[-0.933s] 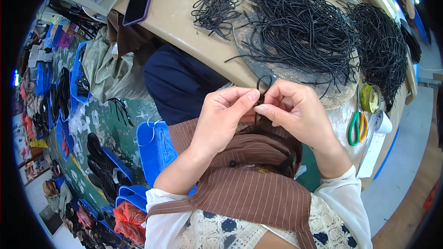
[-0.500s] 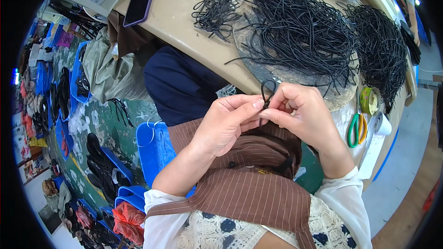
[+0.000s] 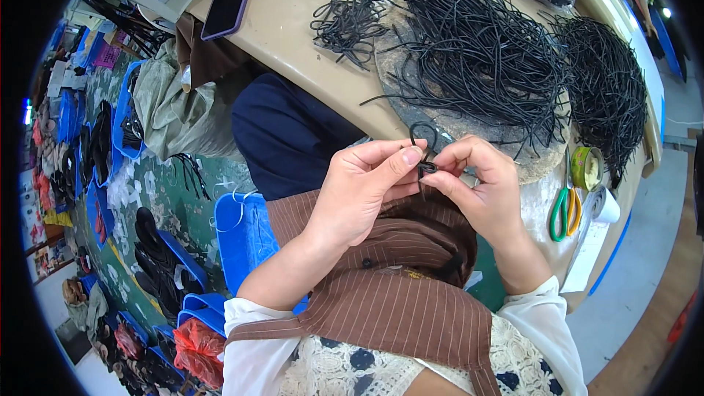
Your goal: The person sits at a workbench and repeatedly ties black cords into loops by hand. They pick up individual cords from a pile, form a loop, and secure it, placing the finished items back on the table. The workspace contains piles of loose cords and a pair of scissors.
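Between my two hands, just off the table's near edge, is a thin black cord [image 3: 427, 167] with a small knot. One loop of it stands up above the fingertips. My left hand [image 3: 359, 187] pinches the cord between thumb and forefinger. My right hand [image 3: 484, 180] is closed on the other side of the knot, its thumb and forefinger pressed together on the cord. Past the hands, a big heap of loose black cords [image 3: 484, 59] lies on a round, worn board [image 3: 407, 106]. Left of it sits a smaller pile of looped black cords [image 3: 348, 22].
More cords [image 3: 605, 81] hang at the table's right side. Green and orange-handled scissors [image 3: 559, 214], a roll of tape [image 3: 587, 167] and white paper [image 3: 587, 253] lie to the right. A phone [image 3: 229, 1] rests at the table's left edge. Blue bins [image 3: 242, 231] stand on the floor.
My right hand has shifted slightly right and its fingers have opened out a little from the left hand's. The knot now shows between the fingertips, and the loop has tilted left.
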